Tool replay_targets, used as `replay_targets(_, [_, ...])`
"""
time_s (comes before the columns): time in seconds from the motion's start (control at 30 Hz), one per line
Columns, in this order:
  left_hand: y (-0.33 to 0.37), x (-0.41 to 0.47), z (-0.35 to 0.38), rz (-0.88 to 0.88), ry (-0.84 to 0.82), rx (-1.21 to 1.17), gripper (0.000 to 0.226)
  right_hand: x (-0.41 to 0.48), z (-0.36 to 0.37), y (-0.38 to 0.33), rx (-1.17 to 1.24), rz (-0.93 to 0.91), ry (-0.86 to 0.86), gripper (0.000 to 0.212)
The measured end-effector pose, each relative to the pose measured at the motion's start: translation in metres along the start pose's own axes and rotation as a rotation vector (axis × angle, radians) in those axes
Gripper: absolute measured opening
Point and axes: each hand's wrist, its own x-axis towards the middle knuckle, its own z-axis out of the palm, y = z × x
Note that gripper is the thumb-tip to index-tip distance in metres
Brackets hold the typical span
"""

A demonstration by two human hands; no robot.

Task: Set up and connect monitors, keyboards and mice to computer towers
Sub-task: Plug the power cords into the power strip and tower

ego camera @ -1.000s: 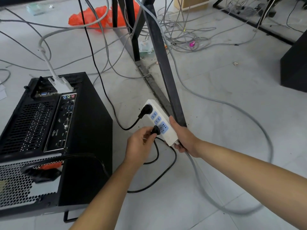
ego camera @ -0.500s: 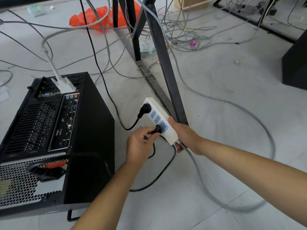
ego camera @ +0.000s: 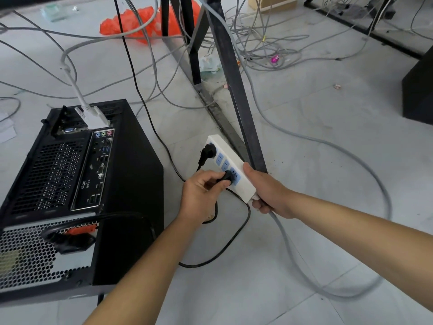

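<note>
The power strip is a white bar with pale blue socket faces, at the centre of the frame beside the foot of a dark metal desk leg. Its long axis runs from upper left to lower right, and its thick grey cable leaves from the lower right end. The right hand wraps around that end, fingers curled under it. The left hand pinches a black plug between thumb and fingertips at the socket nearest the right hand; whether the plug is fully seated cannot be told. A second black plug sits in the socket at the far end.

The black computer tower fills the lower left of the frame, its rear panel facing the camera. A small label on the port plate reads "aigo". A white connector is plugged in at the panel's upper end. An orange bag lies at top centre.
</note>
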Motion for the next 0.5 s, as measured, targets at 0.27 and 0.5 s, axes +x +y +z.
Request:
replay_targets(0.27, [0.0002, -0.0076, 0.0052, 0.034, 0.029, 0.017, 0.024, -0.0008, 0.0003, -0.0052, 0.023, 0.021, -0.056, 0.051])
replay_targets(0.5, [0.0067, -0.0066, 0.0038, -0.084, 0.019, -0.124, 0.023, -0.0049, 0.0056, -0.0032, -0.065, 0.006, -0.069, 0.048])
